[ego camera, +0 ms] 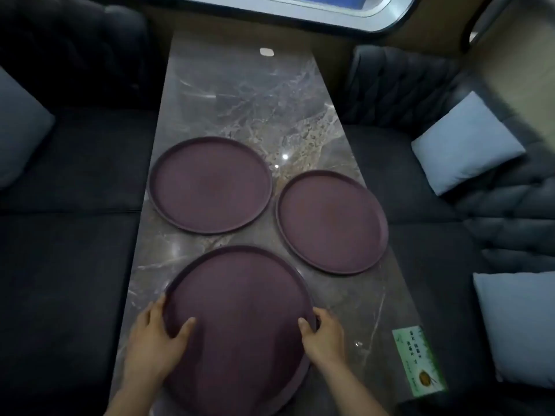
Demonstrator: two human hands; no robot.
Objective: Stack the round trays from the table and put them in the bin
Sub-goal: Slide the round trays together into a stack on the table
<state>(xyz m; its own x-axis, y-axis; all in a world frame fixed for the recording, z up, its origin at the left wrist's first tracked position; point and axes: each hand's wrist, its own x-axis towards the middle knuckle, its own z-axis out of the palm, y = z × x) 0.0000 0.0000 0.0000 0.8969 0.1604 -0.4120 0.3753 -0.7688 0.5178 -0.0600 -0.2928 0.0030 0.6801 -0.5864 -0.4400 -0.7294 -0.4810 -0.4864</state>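
Observation:
Three round, dark purple trays lie on a grey marble table [240, 94]. The nearest tray [240, 319] is the largest in view and sits at the front. My left hand [156, 340] grips its left rim, thumb on the inside. My right hand [324, 334] grips its right rim the same way. A second tray [210, 184] rests flat at the middle left. The third tray [332, 222] rests flat to the right of it. No bin is in view.
Dark sofas flank the table on both sides. Pale cushions [465, 142] lie on the right sofa, and one [21, 127] on the left. A green card [419, 360] lies by the table's right front edge. A window [300, 7] is at the far end.

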